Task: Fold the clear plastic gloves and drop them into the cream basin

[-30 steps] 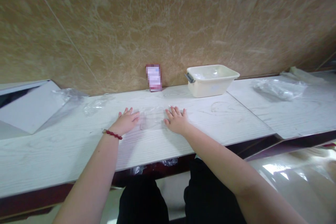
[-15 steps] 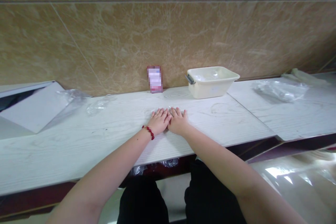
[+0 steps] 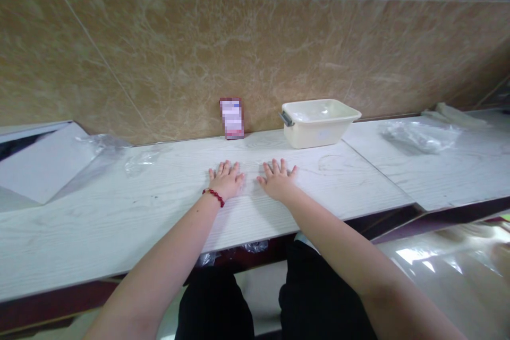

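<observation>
My left hand (image 3: 225, 179) lies palm down on the white wood-grain table (image 3: 175, 223), fingers spread, a red bead bracelet (image 3: 215, 196) round its wrist. To its right, my right hand (image 3: 278, 179) rests flat in the same way, its fingers also apart. A faint, see-through piece of plastic (image 3: 251, 183) appears to lie flat between and under the hands; its outline is hard to make out. Neither hand grips anything. Beyond them, a phone-like thing (image 3: 232, 119) with a blurred face leans upright against the wall.
A cream plastic bin (image 3: 314, 134) with a grey handle stands at the back right, clear plastic inside it. Farther right lies a heap of clear bags (image 3: 422, 137). A white box (image 3: 43, 164) with an open flap is at the left, with crumpled clear plastic (image 3: 141, 162) nearby.
My hands have moved apart from touching side by side, the left going left and the right going slightly right. The fingers are more widely spread. The view has shifted slightly.
</observation>
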`<move>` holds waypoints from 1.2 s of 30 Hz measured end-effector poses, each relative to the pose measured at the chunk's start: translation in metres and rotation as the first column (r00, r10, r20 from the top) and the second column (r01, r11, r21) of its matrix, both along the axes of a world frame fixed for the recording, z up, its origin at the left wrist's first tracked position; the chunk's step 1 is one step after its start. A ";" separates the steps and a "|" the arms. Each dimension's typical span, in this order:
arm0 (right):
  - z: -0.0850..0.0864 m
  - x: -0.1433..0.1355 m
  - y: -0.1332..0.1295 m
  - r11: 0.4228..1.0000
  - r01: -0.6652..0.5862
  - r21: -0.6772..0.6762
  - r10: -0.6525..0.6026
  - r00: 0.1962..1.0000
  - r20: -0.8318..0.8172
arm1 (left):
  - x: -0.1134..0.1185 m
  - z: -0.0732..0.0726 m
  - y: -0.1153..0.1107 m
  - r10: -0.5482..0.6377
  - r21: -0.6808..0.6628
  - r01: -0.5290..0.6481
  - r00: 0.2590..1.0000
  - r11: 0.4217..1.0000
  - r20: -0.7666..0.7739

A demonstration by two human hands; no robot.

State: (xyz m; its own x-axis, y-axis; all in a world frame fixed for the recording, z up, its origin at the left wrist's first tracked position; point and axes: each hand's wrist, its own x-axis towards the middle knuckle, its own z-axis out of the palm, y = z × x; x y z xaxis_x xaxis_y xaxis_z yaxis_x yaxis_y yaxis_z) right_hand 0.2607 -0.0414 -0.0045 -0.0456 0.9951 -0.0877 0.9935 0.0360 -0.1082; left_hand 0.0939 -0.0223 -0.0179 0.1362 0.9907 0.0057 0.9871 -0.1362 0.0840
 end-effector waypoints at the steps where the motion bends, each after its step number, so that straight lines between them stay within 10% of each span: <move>1: 0.001 0.004 0.000 0.999 0.027 0.016 -0.027 1.000 0.003 | 0.000 0.000 0.000 0.005 -0.003 -0.005 1.000 1.000 -0.001; 7: 0.011 0.027 -0.025 0.959 -0.085 0.270 0.091 0.996 -0.009 | 0.004 0.010 -0.005 -0.024 0.058 0.024 1.000 0.998 -0.015; 17: 0.030 0.026 -0.052 0.665 -0.662 0.345 0.590 0.750 0.299 | 0.008 0.012 -0.013 -0.375 0.013 0.375 0.927 0.927 0.025; 36: 0.032 0.016 -0.036 0.558 -0.773 0.301 0.655 0.633 0.413 | -0.001 0.034 -0.025 -0.532 -0.038 0.540 0.838 0.841 0.121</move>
